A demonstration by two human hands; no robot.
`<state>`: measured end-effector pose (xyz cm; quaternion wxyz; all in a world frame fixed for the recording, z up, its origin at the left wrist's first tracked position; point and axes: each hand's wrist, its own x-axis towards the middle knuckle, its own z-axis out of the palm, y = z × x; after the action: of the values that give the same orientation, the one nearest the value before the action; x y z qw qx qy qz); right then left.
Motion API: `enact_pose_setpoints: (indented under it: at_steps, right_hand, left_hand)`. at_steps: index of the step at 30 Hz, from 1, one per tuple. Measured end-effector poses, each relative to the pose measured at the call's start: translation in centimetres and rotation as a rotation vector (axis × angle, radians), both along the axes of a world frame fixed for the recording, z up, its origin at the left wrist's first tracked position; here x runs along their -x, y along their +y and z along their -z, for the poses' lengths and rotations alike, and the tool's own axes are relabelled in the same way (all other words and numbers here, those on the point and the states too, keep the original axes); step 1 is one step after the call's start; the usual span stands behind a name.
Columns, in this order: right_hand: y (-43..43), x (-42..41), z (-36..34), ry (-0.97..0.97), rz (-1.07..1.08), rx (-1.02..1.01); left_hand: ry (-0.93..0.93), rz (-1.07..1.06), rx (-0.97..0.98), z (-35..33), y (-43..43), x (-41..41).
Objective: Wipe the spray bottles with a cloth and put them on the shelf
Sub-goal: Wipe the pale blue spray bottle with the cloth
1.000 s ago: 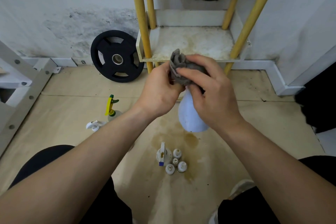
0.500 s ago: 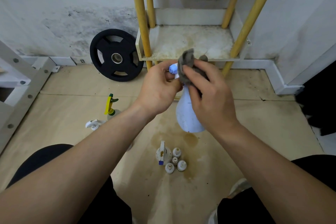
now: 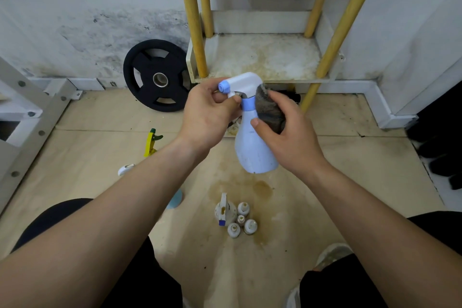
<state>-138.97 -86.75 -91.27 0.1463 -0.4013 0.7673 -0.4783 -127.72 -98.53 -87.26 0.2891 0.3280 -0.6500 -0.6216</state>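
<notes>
Your left hand (image 3: 210, 112) has its fingers curled in. It grips the pale blue plastic spray bottle (image 3: 252, 150) right under its white top, the part with the round blue nozzle. The bottle hangs upright in the air between your two hands.

Your right hand (image 3: 287, 137) is half closed round a fuzzy grey cloth (image 3: 268, 110). It presses the cloth on the bottle's neck and shoulder, on the side away from your left hand. Your right thumb lies on the bottle's side, just below the cloth.

Past your hands stands the stained white shelf board (image 3: 265, 57) with its yellow poles. The bottle is in front of it, not on it.

Under your hands, down on the floor, sits a bunch of small white bottles (image 3: 237, 217) (one has a trigger top). To the left of your left wrist is a yellow and green spray bottle (image 3: 152, 141). It looks upright, but your arm hides its bottom. A black round weight plate (image 3: 156, 75) leans on the wall beyond your left hand.
</notes>
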Motion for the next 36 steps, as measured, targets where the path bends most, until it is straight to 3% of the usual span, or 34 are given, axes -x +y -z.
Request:
enact_pose_setpoints:
  at_steps: [11, 15, 18, 23, 29, 36]
  right_hand:
    - [0.0, 0.7, -1.4, -0.052, 0.168, 0.013]
    - [-0.3, 1.3, -1.9, -0.137, 0.196, 0.100]
    - [-0.4, 1.4, -1.7, -0.178, 0.194, 0.127]
    - [-0.4, 1.4, -1.6, -0.168, 0.190, 0.176]
    - [-0.4, 0.1, -1.5, 0.007, 0.037, 0.224]
    - [0.2, -0.9, 0.0, 0.474, -0.137, 0.175]
  left_hand:
    - [0.085, 0.257, -0.083, 0.2, 0.5, -0.4]
    - [-0.118, 0.341, 0.015, 0.9, -0.5, -0.7]
    - [-0.298, 0.525, 0.017, 2.2, -0.2, -1.1]
    - [-0.218, 0.483, 0.009, 3.2, 0.3, -0.9]
    - [-0.091, 0.337, -0.168, 3.2, 0.8, -0.5]
    - [-0.025, 0.151, -0.245, 2.4, 0.5, -0.2]
